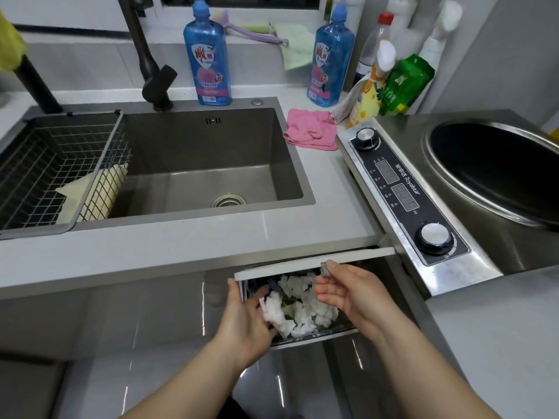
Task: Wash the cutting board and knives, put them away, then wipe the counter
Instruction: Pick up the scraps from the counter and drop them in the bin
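Below the counter (181, 246) a drawer (302, 263) stands open, full of crumpled white paper (302, 313). The left hand (245, 319) reaches into the paper with its fingertips buried, so I cannot tell its grip. The right hand (348, 294) pinches a small grey piece (325, 270) between thumb and forefinger. A pink cloth (311, 130) lies on the counter.

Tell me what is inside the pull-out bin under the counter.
The bin holds crumpled white paper with green scraps between. The left hand reaches in, its fingers hidden by paper. The right hand pinches a grey piece. Anything below is covered.
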Motion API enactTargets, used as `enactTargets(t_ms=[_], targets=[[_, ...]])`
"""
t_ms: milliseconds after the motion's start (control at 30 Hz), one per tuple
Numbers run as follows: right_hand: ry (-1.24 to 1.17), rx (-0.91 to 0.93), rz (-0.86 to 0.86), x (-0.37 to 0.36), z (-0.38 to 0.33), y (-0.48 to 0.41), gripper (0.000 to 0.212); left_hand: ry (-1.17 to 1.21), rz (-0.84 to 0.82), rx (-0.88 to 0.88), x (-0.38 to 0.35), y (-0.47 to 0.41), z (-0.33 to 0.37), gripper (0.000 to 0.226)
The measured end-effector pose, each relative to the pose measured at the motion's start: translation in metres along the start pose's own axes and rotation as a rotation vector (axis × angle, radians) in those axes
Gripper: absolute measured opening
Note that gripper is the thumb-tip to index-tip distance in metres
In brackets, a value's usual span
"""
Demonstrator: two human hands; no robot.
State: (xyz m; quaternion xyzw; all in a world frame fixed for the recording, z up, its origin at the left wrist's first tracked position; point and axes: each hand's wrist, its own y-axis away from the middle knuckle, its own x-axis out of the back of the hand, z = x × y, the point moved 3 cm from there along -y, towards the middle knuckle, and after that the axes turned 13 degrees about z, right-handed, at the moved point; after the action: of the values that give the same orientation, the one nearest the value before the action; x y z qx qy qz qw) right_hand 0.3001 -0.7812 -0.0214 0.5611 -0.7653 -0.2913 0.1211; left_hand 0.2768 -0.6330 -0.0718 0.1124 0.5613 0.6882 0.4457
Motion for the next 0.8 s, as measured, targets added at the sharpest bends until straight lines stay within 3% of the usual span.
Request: enactTargets(t_ms=[200,333,533,667,800], targets=[[0.007,0.016,-0.008,0.004,0.002,0.001,0.022,-0.018,0.019,-0.062,0.018,0.001,0.006,0.088],[0.017,0.035,-0.001,0.006,0.005,0.002,0.021,-0.125,0.003,-0.162,0.032,0.002,0.015,0.068],[0.1,0.053,0.065,0.022,0.03,0.013,0.019,-0.55,0.153,-0.518,0.039,0.006,0.029,0.025],[0.105,-0.037,0.119,0.04,0.064,0.018,0.02,-0.69,0.162,-0.602,0.05,0.004,0.019,0.015],[0.111,-0.113,0.16,0.049,0.089,0.014,0.021,-0.803,0.331,-0.755,0.056,-0.003,0.012,0.016]])
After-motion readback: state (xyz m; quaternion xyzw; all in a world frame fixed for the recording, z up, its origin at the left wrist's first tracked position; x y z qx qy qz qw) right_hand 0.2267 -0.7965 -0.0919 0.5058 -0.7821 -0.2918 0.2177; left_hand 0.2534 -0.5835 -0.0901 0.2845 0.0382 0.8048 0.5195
